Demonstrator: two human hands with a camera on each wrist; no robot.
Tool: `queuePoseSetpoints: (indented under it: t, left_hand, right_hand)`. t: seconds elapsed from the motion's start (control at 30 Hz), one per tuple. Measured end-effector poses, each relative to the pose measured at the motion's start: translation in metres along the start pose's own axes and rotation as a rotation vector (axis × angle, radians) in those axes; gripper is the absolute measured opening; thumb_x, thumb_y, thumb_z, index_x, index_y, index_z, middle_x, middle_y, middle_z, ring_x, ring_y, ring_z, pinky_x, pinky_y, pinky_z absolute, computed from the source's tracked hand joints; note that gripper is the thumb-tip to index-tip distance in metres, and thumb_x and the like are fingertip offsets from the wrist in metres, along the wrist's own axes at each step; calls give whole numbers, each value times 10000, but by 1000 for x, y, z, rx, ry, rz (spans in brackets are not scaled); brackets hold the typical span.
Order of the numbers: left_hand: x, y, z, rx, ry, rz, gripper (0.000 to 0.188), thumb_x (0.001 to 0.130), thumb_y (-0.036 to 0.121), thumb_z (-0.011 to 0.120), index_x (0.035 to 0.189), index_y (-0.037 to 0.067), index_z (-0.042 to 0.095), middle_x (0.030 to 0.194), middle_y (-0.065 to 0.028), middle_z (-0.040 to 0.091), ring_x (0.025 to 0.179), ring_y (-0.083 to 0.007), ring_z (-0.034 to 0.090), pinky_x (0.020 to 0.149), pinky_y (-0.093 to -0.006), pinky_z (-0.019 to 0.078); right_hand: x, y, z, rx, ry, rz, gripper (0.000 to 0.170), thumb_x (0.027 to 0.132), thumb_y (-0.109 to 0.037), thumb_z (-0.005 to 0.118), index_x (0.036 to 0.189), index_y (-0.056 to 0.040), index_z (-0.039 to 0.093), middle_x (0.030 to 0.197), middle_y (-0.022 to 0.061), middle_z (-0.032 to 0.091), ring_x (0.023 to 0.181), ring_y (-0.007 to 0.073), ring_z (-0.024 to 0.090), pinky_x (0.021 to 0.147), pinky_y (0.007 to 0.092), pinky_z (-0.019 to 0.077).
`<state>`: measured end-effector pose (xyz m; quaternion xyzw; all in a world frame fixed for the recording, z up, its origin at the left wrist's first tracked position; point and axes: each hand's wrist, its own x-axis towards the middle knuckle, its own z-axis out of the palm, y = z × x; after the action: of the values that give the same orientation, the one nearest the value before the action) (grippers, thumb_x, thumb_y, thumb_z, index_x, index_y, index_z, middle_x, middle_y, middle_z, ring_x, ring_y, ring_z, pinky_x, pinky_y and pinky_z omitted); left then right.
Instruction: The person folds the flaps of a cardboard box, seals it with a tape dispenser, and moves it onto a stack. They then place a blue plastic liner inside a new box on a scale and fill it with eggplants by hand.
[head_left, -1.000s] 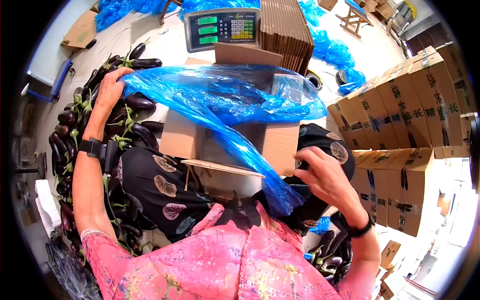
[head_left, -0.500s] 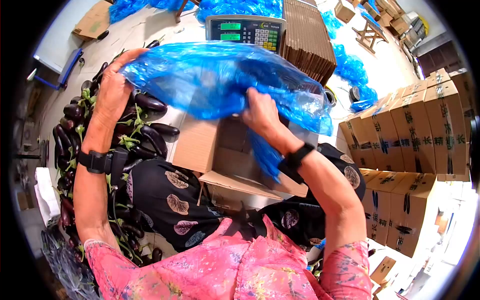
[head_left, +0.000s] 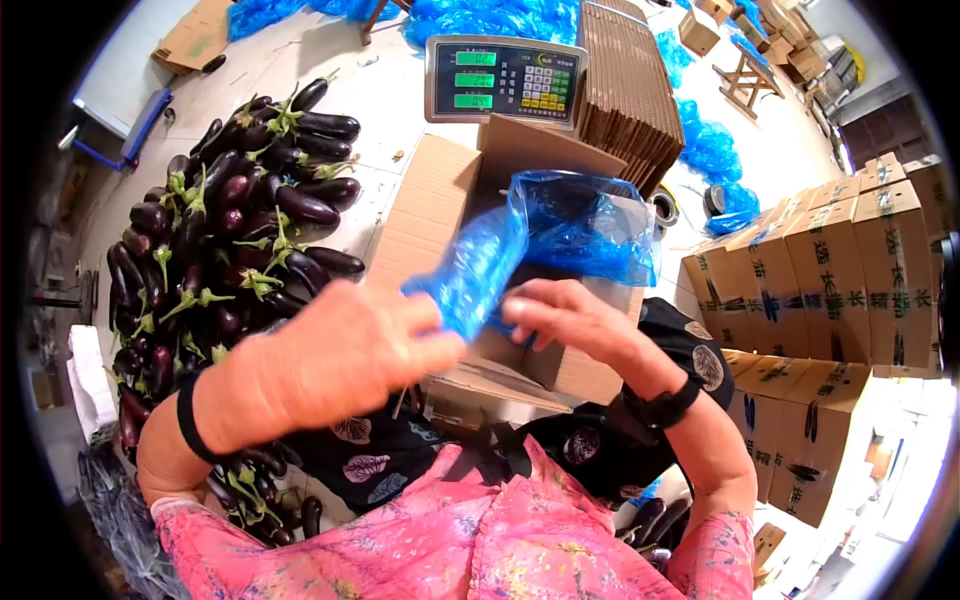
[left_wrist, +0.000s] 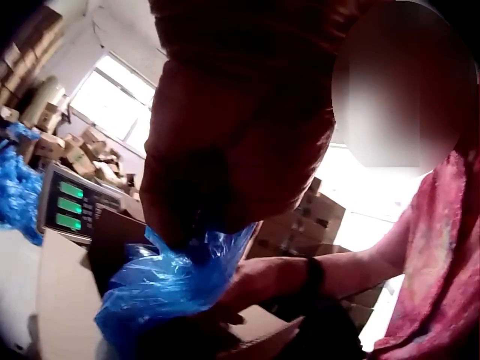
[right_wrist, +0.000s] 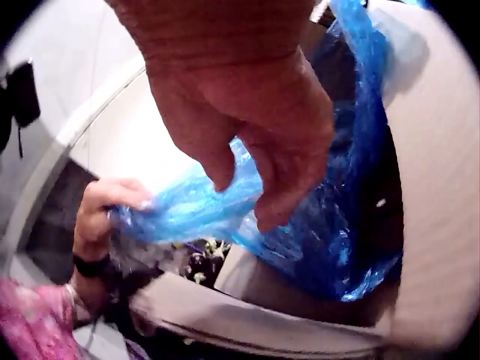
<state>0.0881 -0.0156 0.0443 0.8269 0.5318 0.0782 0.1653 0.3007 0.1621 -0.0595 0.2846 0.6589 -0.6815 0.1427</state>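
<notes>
A blue plastic bag (head_left: 480, 265) is partly inside an open cardboard box (head_left: 425, 205) that stands in front of the person's lap. My left hand (head_left: 335, 355) grips one bunched end of the bag, pulled up over the box's left side. The same grip shows in the right wrist view, where the left hand (right_wrist: 105, 210) clutches the film. Above the box's near right side is my right hand (head_left: 580, 320), beside the bag. Its thumb and fingers stand apart in the right wrist view, with blue film (right_wrist: 225, 202) showing behind the gap.
Eggplants (head_left: 235, 220) lie heaped on the left. Behind the box are a digital scale (head_left: 505, 80) and a stack of flattened cartons (head_left: 630, 90). Printed cartons (head_left: 820, 270) are piled on the right. More blue film (head_left: 490, 25) lies at the back.
The bag was spread wide above the box; now it is partly down inside. My left hand came from the far left toward the box. My right hand gripped the bag's middle, then lowered and loosened.
</notes>
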Motion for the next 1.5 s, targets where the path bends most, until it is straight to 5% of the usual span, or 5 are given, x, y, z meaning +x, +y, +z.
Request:
queuePoseSetpoints:
  t: [0.43, 0.67, 1.03, 1.37, 1.5]
  left_hand:
    - [-6, 82, 55, -347, -255, 261, 303, 838, 136, 609, 1128, 47, 585, 896, -92, 616, 777, -288, 626, 706, -358, 520]
    - [57, 8, 31, -812, 458, -541, 503, 834, 290, 741, 1174, -45, 581, 1040, -136, 647, 968, -175, 620, 788, -324, 531]
    - [89, -54, 73, -1686, 449, -554, 142, 978, 180, 570, 1072, 74, 585, 993, -28, 664, 898, -146, 655, 843, -354, 542]
    - [81, -69, 46, -1514, 495, -518, 102, 953, 159, 621, 996, 67, 634, 959, -23, 674, 878, -118, 652, 821, -307, 552]
    - [79, -66, 39, -1427, 448, -526, 77, 943, 135, 628, 984, 70, 623, 953, -17, 671, 884, -116, 649, 821, -306, 551]
  right_hand:
    - [-7, -4, 8, 574, 805, -246, 263, 954, -176, 579, 1162, -17, 615, 986, 84, 665, 937, 188, 623, 747, 333, 504]
    - [-29, 18, 64, -194, 631, -684, 235, 937, -79, 586, 1165, -26, 609, 1162, 174, 616, 1093, 337, 568, 958, 435, 429]
    - [-47, 30, 45, 116, 635, -334, 376, 1022, -357, 500, 1063, -11, 643, 807, 27, 627, 770, 146, 564, 707, 295, 470]
    - [-44, 7, 26, 479, 428, -407, 699, 856, -297, 740, 1404, 12, 436, 1308, 128, 553, 1218, 204, 503, 1059, 359, 372]
    - [-31, -16, -1, 719, 482, -430, 231, 920, -194, 670, 1103, -55, 644, 905, -32, 637, 813, 53, 570, 789, 228, 463]
